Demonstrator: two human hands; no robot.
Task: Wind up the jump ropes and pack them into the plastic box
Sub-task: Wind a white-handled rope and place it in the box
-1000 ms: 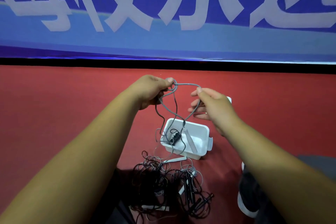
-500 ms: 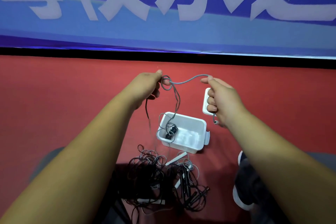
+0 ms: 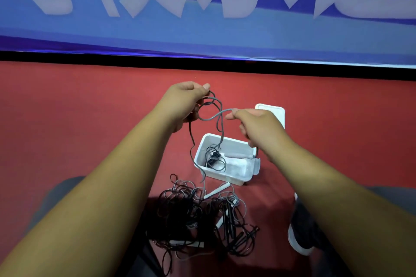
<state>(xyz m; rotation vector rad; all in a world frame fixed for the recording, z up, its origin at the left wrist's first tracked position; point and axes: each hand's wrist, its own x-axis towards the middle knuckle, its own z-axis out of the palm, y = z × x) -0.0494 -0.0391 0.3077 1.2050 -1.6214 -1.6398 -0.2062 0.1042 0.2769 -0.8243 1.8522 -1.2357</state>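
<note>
My left hand (image 3: 182, 103) holds several loops of a grey jump rope (image 3: 211, 117) above the red floor. My right hand (image 3: 254, 126) pinches the same rope a short way to the right, and the cord sags between the two hands. From the loops the rope hangs down into the open white plastic box (image 3: 234, 177), where a wound dark rope (image 3: 213, 159) lies at the left end. A tangled pile of black and grey jump ropes (image 3: 200, 213) with white handles lies on the floor in front of the box.
The box's white lid (image 3: 273, 110) lies on the floor behind my right hand. A dark shoe with a white sole (image 3: 301, 231) is at the lower right. A blue banner wall (image 3: 202, 29) closes off the red floor (image 3: 67, 119) ahead.
My right hand has come lower and closer to the left hand, so the rope between them now sags in a curve. The left hand holds more loops than before.
</note>
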